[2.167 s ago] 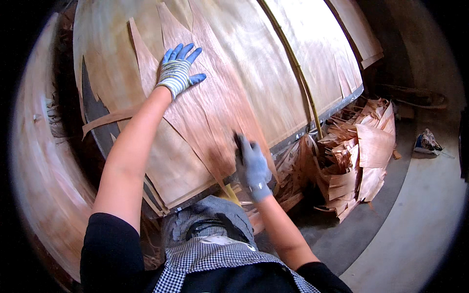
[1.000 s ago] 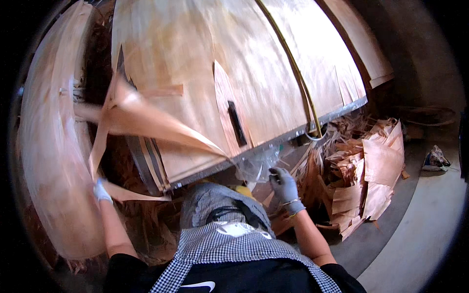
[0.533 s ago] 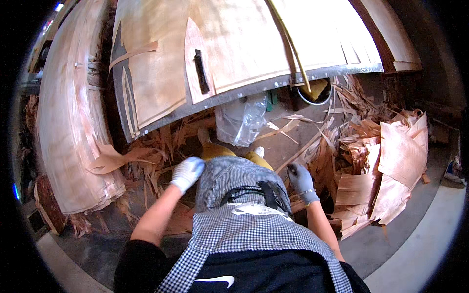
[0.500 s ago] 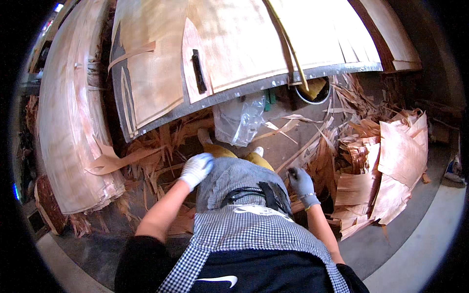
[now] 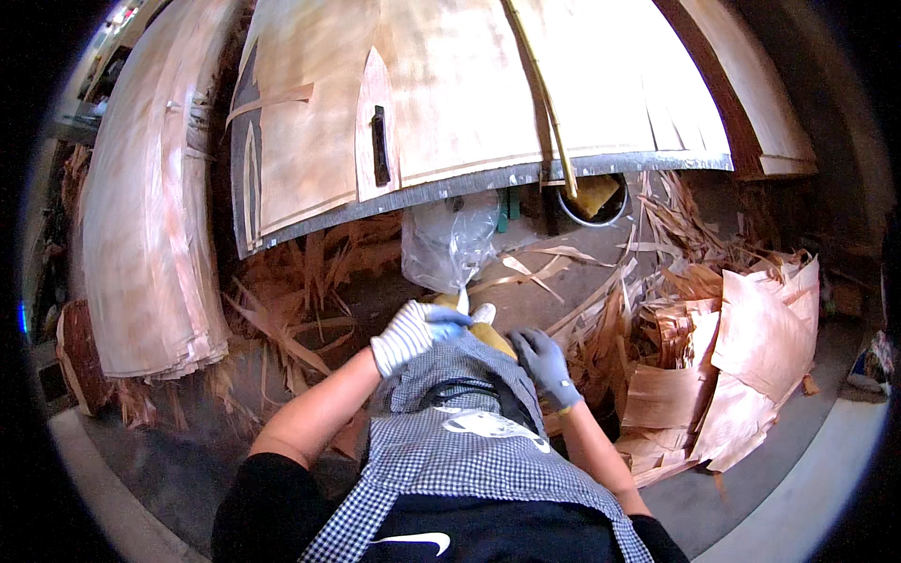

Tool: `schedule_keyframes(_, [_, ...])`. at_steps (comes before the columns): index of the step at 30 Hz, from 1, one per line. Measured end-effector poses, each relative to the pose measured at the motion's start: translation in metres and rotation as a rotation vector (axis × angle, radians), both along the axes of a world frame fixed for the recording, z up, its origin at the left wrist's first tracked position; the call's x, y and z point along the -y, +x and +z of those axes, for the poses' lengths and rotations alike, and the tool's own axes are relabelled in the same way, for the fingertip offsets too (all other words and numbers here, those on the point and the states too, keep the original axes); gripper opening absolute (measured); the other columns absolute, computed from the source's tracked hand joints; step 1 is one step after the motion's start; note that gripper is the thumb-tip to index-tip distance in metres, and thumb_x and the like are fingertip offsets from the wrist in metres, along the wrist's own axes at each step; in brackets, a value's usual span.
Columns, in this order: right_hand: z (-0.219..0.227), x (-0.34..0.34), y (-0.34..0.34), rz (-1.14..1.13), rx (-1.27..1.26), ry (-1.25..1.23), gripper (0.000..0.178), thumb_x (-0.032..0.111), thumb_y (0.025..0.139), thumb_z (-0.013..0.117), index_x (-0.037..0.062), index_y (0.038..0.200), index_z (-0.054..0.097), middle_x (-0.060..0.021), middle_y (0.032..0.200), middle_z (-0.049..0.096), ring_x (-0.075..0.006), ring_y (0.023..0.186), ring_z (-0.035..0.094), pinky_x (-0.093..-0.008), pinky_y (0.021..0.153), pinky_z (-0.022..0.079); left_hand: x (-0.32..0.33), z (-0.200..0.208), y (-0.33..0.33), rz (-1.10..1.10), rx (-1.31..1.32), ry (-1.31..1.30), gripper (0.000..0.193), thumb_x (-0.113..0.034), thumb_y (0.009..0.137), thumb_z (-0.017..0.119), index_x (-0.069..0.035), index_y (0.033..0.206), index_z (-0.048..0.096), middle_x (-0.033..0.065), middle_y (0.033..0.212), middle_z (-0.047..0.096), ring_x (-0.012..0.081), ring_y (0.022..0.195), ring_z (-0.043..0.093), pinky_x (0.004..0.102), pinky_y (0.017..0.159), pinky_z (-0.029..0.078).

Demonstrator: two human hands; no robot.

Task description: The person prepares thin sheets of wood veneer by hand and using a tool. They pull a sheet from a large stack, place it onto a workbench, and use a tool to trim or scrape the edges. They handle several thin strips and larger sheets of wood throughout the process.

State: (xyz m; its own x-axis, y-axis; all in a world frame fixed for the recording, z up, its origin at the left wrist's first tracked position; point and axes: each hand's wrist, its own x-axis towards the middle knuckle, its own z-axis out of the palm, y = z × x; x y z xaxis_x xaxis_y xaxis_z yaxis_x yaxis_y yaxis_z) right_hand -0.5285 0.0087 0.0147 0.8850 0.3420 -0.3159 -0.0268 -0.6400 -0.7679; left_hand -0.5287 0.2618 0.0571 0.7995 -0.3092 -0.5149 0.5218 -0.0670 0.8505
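My left hand, in a white striped glove with blue fingers, hovers above my checked apron with its fingers stretched to the right. My right hand, in a grey glove, is beside my right thigh, its fingers apart and slightly bent. Neither hand shows anything held. In front of me a large pale veneer sheet covers a worktable. On it rest a pointed veneer piece, a narrow black tool and a long thin yellowish stick that reaches past the near edge.
Below the table edge hang a clear plastic bag and a round bucket with something yellow in it. A tall veneer stack stands at left. Bundled veneer scraps sit at right. Loose strips litter the floor.
My left hand has moved right and its fingers now point right. My right hand has shifted left, toward my lap, with its fingers loosened. The view has tilted slightly and my body turned.
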Motion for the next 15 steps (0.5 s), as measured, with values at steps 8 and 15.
schedule_keyframes(8, [0.077,-0.06,0.148,-0.241,-0.784,0.856,0.027,0.028,0.089,0.051,0.0046,0.101,0.056,-0.0036,0.081,0.063,-0.0023,0.042,0.042,-0.0138,0.035,0.03,-0.001,-0.02,-0.009,-0.267,0.239,0.309,0.016,-0.006,0.073,0.061,-0.002,0.088,0.064,0.0103,0.089,0.063,0.0215,0.086,0.058,0.0315,0.081,0.045])
schedule_keyframes(15, [0.09,-0.066,0.138,0.254,-0.349,0.206,0.017,0.016,0.085,0.054,0.0043,0.096,0.061,-0.0048,0.077,0.063,-0.0121,0.065,0.06,-0.0248,0.052,0.046,0.004,0.037,0.103,0.126,-0.023,-0.186,0.027,-0.02,0.084,0.058,-0.002,0.104,0.059,-0.0003,0.084,0.061,0.0086,0.073,0.053,0.022,0.066,0.044])
